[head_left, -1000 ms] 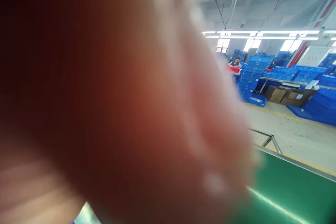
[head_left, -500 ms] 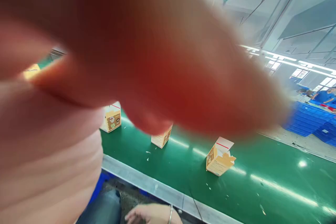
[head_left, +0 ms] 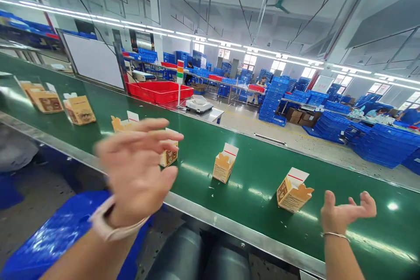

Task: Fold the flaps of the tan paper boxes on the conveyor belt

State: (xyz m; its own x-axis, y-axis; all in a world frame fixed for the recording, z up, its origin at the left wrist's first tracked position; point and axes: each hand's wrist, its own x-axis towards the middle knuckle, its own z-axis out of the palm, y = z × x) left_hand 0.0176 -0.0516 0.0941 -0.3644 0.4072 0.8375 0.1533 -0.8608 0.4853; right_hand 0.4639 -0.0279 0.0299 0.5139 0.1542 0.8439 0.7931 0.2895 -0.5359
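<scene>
My left hand [head_left: 139, 162], with a pale band at the wrist, is raised over the near edge of a green conveyor belt [head_left: 193, 188]. Its fingers are spread and hold nothing; motion blurs it a little. Behind it two small cardboard boxes are partly covered, one of them this brown box [head_left: 169, 156]. My right hand [head_left: 348, 212], wearing a thin bracelet, hovers over the belt with fingers apart and nothing in them. Just left of it stands an open-topped box [head_left: 293, 190] with its white flap up. Another open box [head_left: 223, 164] stands between my hands.
Further boxes [head_left: 78, 108] stand on the belt at the left. Beyond the belt are a red tray [head_left: 160, 92], a white scale [head_left: 198, 104] and stacked blue crates [head_left: 274, 98]. A blue plastic-covered thing [head_left: 62, 232] lies below left. People sit at far tables.
A hand that covered most of the view has moved away from the camera. My right hand has risen from the bottom edge to over the belt. The boxes appear further right in view.
</scene>
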